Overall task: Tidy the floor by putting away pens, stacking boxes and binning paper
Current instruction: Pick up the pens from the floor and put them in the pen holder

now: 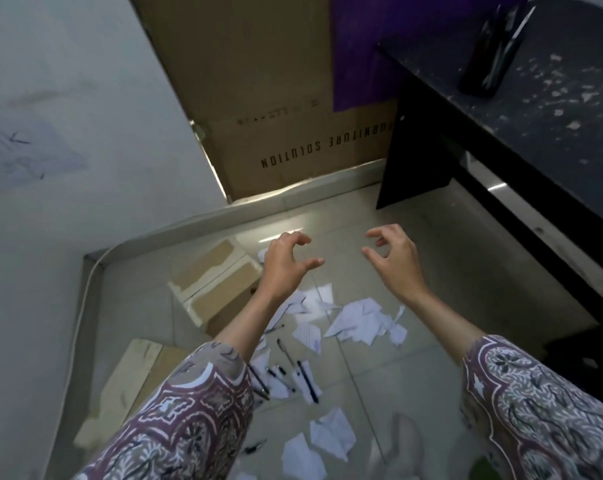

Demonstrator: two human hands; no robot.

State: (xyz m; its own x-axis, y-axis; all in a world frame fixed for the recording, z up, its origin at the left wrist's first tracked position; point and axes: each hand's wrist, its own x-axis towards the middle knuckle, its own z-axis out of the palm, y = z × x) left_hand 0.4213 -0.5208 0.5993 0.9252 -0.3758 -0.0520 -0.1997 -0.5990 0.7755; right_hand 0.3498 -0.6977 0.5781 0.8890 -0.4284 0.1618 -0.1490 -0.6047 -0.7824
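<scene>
Both hands hung in the middle of the frame above the floor, holding nothing. The left hand (pixel 286 258) had its fingers loosely curled, thumb pointing right; the right hand (pixel 393 258) mirrored it, fingers hooked and apart. Patterned sleeves (pixel 189 410) filled the lower corners. Below the hands, torn paper scraps (pixel 359 320) lay scattered across the tiled floor (pixel 414 358), with several pens (pixel 307 379) in a loose cluster lower centre, some resting on paper. Left of centre sat a cardboard box (pixel 217 289), and another flat box (pixel 127 386) lay at lower left. A large carton (pixel 276 98) leaned against the wall at top centre, and a dark table (pixel 535 116) stood at upper right
</scene>
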